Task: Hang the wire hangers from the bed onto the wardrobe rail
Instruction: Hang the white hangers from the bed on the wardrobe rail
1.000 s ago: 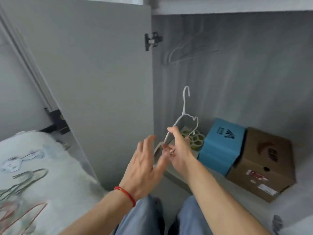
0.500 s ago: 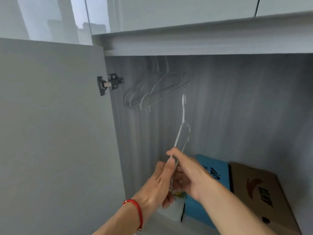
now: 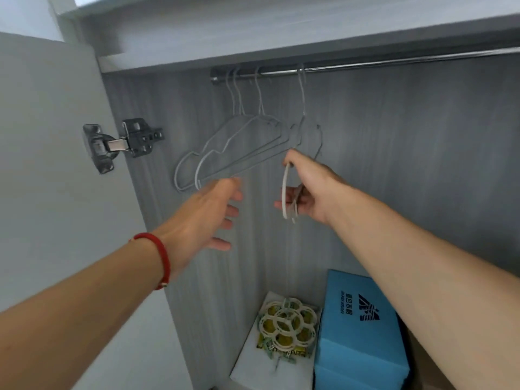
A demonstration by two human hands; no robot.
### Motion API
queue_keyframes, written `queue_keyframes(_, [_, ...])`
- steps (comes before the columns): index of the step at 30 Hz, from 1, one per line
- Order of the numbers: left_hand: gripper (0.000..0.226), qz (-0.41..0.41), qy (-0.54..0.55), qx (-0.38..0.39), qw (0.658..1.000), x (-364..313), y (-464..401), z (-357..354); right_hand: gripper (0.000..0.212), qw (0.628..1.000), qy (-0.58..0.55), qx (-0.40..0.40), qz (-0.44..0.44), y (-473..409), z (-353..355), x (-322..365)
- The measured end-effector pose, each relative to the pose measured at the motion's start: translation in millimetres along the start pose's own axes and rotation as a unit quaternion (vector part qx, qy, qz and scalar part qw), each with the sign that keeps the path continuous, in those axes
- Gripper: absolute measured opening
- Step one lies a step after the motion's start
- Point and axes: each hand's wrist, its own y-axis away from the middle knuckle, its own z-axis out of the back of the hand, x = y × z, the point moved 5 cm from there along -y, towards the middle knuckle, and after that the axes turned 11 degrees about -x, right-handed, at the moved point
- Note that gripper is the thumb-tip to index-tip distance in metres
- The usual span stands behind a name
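Right hand [image 3: 312, 190] grips a thin white wire hanger [image 3: 302, 108] hooked on the round chrome wardrobe rail [image 3: 394, 61]; three matching hangers [image 3: 239, 144] hang at nine o'clock. Left hand [image 3: 208, 218] spread, empty.

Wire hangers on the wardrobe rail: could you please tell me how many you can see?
4. Three hang bunched at the rail's left end; a fourth hooks on just to their right, its lower end held by the right hand. Overlapping wires could hide another.

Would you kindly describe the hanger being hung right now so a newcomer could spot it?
Find the metal rail under the wardrobe's top shelf. Three wire hangers cluster at its left end; the white hanger hooks on alone to their right. Only this one is held, its lower end pinched by the right hand.
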Motion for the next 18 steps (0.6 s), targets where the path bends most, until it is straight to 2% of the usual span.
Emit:
queue_keyframes(6, [0.033,0.005,0.003,-0.044,0.999,14.3,-22.7,20.6,0.026,0.999,0.043,0.008,0.025,-3.8,-9.6,-13.5])
queue_keyframes(15, [0.033,0.002,0.002,-0.058,0.998,15.3,-20.3,31.3,0.024,0.999,0.036,0.008,0.009,-8.9,-29.0,7.4])
queue_keyframes(18, [0.032,-0.009,-0.003,-0.058,0.998,9.9,-18.2,34.5,0.03,0.999,0.042,0.008,0.013,-3.6,-33.7,5.4])
